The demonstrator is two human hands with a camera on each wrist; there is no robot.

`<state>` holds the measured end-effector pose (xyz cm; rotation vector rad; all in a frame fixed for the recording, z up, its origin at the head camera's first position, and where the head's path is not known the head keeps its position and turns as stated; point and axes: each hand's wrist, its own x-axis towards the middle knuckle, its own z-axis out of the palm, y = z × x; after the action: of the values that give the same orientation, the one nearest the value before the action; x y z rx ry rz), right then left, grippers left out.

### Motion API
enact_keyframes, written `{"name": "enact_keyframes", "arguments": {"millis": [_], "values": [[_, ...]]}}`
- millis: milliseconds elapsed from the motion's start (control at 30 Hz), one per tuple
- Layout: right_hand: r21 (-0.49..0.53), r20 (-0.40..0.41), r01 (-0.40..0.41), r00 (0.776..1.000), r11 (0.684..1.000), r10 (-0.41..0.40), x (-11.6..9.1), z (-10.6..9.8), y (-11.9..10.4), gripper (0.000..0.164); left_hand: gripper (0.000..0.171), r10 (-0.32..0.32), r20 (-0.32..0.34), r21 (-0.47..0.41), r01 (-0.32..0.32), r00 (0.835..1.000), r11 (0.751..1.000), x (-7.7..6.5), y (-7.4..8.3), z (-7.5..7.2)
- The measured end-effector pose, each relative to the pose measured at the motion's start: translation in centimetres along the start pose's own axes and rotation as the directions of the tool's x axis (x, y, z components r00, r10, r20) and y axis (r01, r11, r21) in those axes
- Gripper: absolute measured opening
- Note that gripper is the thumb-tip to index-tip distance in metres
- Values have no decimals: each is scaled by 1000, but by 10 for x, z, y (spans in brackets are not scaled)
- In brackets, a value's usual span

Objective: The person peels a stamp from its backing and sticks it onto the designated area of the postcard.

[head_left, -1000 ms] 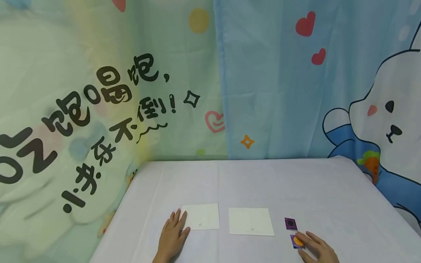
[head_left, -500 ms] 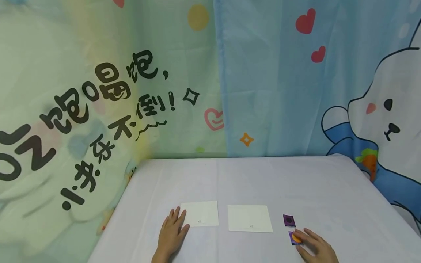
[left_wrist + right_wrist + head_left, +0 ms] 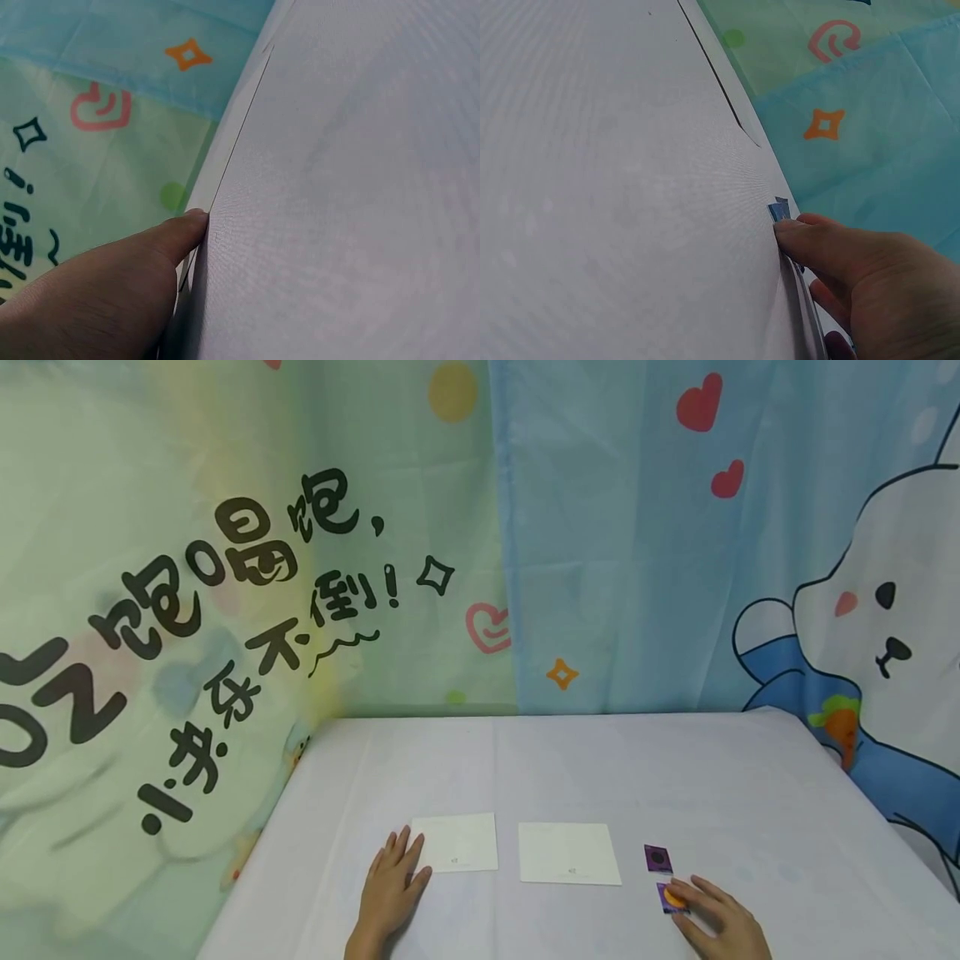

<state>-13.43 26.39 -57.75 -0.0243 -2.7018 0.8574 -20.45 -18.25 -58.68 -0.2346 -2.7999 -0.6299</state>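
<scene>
My left hand (image 3: 390, 889) rests on the white tabletop with fingers extended, fingertips right at the left edge of a blank-looking white sheet (image 3: 457, 843). In the left wrist view the thumb (image 3: 191, 221) lies along the sheet's near edge. At the right, my right hand (image 3: 723, 918) lies with loosely bent fingers over a small purple card (image 3: 664, 900) with an orange circle, index fingertip and thumb touching it. The right wrist view shows this card (image 3: 775, 212) poking out past the thumb. Just beyond it lies a second small card (image 3: 657, 858), dark purple with a black circle.
Another white sheet (image 3: 570, 853) lies between the first sheet and the cards, with a tiny printed mark near its lower edge. A white cloth covers the table (image 3: 570, 768). Printed curtains (image 3: 600, 552) hang behind and to the left.
The head view tilts slightly downward, so the sheets, cards and hands sit a little higher in it. Both hands keep their places beside the sheet and on the card.
</scene>
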Motion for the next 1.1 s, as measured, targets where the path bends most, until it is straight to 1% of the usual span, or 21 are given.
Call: {"name": "enact_keyframes", "arguments": {"millis": [100, 200, 267, 467, 600, 767, 833, 900, 967, 1033, 1100], "values": [[0, -22, 13, 1000, 1000, -13, 1, 1, 0, 34, 52, 7, -6, -9, -7, 1000, 1000, 1, -1, 0], [7, -35, 16, 999, 1000, -16, 1, 2, 1, 33, 52, 1, -1, -9, -1, 1000, 1000, 0, -1, 1], [11, -26, 7, 1000, 1000, -6, 0, 2, 1, 32, 52, -2, 5, -9, 2, 1000, 1000, 0, -1, 1], [12, 10, -31, 999, 999, 31, 0, 1, -1, 33, 51, 7, 5, -15, -7, 1000, 1000, 0, -1, -1], [14, 49, -40, 998, 999, 39, 1, -1, 0, 38, 51, 6, 6, -18, -6, 1000, 1000, 0, 1, -3], [18, 116, 9, 993, 1000, -11, 1, -5, 2, 42, 51, -6, 19, -22, 6, 1000, 1000, 0, 1, -4], [12, 161, 5, 987, 1000, -7, 1, -8, 4, 43, 51, -5, 23, -23, 6, 1000, 1000, -1, 1, -3], [16, 196, -20, 980, 1000, 16, 1, -10, 6, 45, 51, -1, 24, -27, 1, 1000, 1000, -1, 0, -3], [10, 227, -59, 972, 998, 55, 2, -11, 5, 48, 51, 8, 23, -38, -8, 1000, 999, 0, -1, -3], [12, 222, -76, 972, 997, 71, 2, -10, 4, 50, 51, 18, 21, -43, -18, 1000, 999, 0, -2, -3], [28, 190, -71, 980, 997, 65, 0, -10, 2, 48, 51, 23, 21, -42, -22, 1000, 999, 0, -3, -2]]}}
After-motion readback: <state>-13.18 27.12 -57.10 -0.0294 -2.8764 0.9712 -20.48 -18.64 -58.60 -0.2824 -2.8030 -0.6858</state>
